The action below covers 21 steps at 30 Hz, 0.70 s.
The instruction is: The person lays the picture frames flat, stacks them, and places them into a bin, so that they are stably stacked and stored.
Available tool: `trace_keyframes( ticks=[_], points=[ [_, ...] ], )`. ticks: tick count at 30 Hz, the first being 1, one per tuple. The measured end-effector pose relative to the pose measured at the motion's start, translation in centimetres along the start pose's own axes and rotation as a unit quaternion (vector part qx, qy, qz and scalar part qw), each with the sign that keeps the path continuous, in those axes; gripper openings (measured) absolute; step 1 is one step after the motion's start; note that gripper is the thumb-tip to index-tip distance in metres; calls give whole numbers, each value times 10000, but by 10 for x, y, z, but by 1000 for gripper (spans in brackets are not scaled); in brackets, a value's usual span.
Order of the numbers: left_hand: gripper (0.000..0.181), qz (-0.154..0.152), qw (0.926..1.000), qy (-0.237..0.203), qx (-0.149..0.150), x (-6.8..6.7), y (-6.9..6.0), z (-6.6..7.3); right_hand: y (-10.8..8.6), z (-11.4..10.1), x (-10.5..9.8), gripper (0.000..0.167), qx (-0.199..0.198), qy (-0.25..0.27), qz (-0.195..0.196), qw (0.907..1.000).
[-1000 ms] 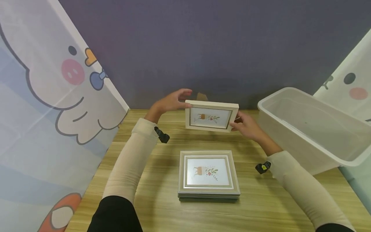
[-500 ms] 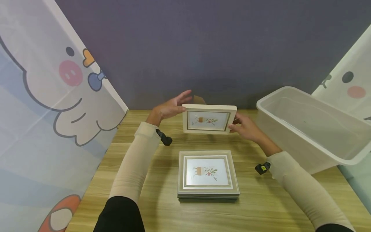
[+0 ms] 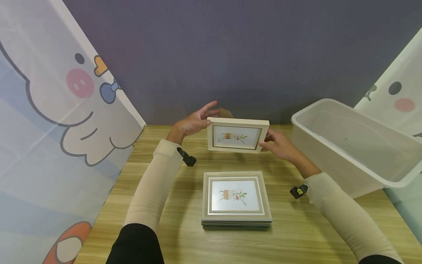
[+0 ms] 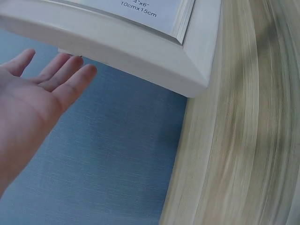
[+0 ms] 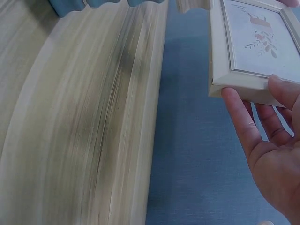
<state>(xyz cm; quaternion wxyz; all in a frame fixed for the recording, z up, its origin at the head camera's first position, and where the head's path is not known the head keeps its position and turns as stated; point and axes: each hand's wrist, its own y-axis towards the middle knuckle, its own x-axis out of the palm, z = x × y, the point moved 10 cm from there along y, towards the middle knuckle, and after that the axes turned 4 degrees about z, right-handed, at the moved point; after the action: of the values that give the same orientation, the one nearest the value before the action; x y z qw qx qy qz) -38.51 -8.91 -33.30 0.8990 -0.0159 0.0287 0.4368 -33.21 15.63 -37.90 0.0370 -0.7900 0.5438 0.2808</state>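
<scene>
A cream picture frame with a printed plant drawing is held up on its side above the far part of the table, its front toward me. My right hand grips its right edge, thumb on the front and other fingers behind, as the right wrist view shows. At the opposite edge my left hand has its fingers spread; in the left wrist view those fingertips lie close to the frame's side. Whether they touch is hard to tell. A brown flap sticks up behind the frame.
Nearer me, a stack of similar picture frames lies flat on the wooden table. A translucent white bin stands at the right. A dark grey panel closes off the back, with cartoon-printed cloth at the left.
Over the last second the held frame has come slightly down and left, with the left hand turning its palm more upward and spreading its fingers. The last half second shows little movement.
</scene>
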Motion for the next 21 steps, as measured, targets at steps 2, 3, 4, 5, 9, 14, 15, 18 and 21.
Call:
trace_keyframes(
  ticks=[2,3,4,5,9,14,15,18,21],
  points=[
    [144,49,10000,66,7,-1,-1,0,0,1,0,46,48,20,18,10000],
    [142,78,9999,135,14,-2,-1,1,0,1,0,46,56,33,23,10000],
    [141,108,9997,225,23,-3,-2,1,0,1,0,45,60,38,28,10000],
    [141,137,9994,331,27,-3,-2,2,0,1,0,45,43,28,27,10000],
    [136,293,9965,787,36,-6,-6,5,-1,2,-2,44,76,-13,74,9999],
    [114,549,9909,1226,-62,-11,-12,6,-1,6,-4,44,179,-133,132,9997],
    [105,598,9899,1286,-87,-12,-13,6,-1,7,-4,44,191,-151,139,9996],
    [80,711,9878,1379,-141,-13,-16,6,-2,7,-5,45,188,-180,161,9995],
    [63,792,9855,1494,-127,-12,-17,7,-3,7,-6,44,197,-207,220,9994]
  ],
)
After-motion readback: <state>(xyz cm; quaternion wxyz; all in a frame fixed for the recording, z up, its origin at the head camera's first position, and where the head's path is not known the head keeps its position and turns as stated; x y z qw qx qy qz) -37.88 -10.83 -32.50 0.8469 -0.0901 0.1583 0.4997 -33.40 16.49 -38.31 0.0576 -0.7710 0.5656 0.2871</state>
